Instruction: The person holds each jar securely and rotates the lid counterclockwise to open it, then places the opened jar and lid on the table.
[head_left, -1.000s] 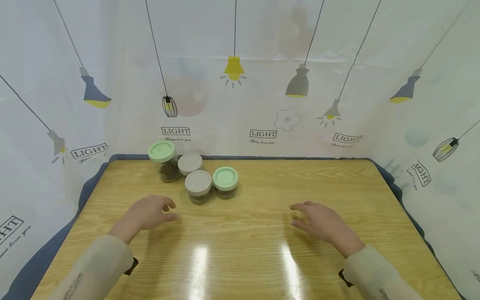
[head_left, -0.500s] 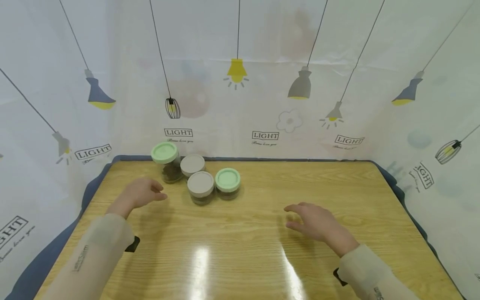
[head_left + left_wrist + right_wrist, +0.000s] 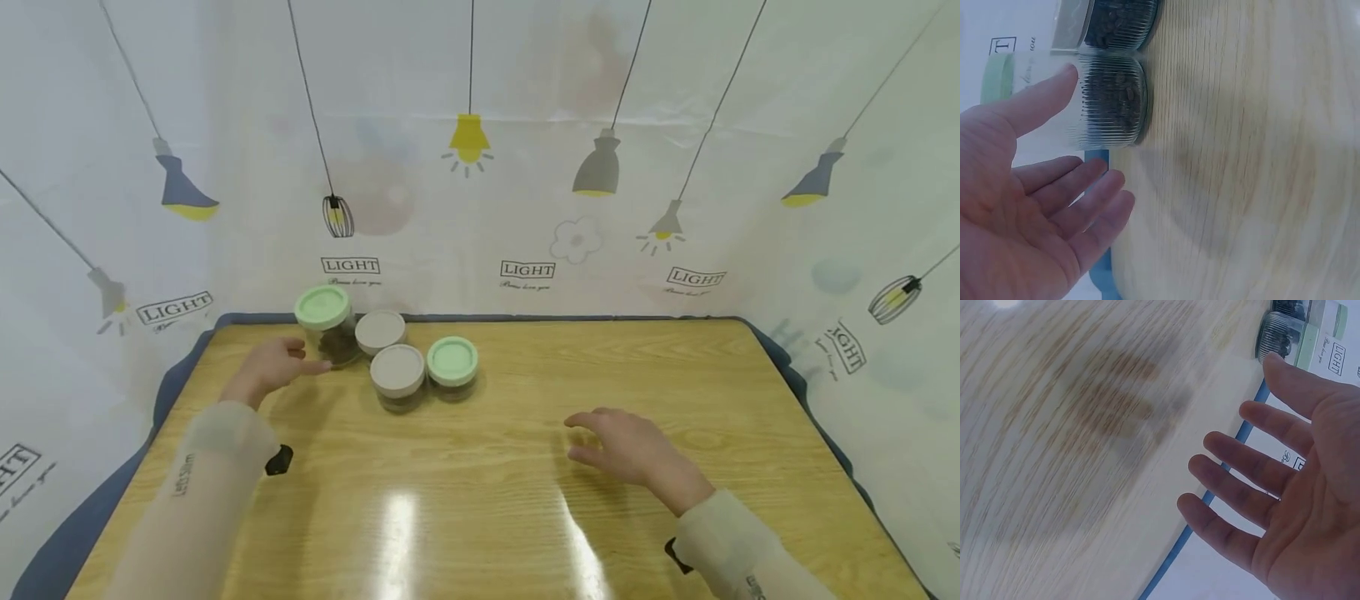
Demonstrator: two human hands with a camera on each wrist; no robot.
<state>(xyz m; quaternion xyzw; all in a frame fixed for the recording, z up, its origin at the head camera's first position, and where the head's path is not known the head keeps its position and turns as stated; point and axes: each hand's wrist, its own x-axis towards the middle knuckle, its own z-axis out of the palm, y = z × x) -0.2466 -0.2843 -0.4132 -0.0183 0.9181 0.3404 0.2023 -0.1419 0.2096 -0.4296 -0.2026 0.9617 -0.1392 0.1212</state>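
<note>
My left hand (image 3: 272, 367) is beside the tall glass jar (image 3: 337, 340) with a green lid, at the back left of the table. In the left wrist view its thumb (image 3: 1047, 100) overlaps that ribbed jar (image 3: 1113, 103), whose lower part holds dark bean-like pieces, and the other fingers spread apart. Nothing is held in it. Right of the tall jar stand two grey-lidded jars, one behind (image 3: 381, 332) and one in front (image 3: 398, 375), and a short green-lidded jar (image 3: 452, 367). My right hand (image 3: 630, 446) hovers over the right half, fingers relaxed and spread, holding nothing.
The wood-grain table (image 3: 495, 517) has a dark blue edge (image 3: 570, 317) along its back and sides. Behind it hangs a white backdrop (image 3: 435, 225) printed with lamps. All the jars stand grouped at the back left.
My left hand has moved forward and to the left, from in front of the jars to the side of the tall one. The right hand has shifted slightly left. The jars stand as before.
</note>
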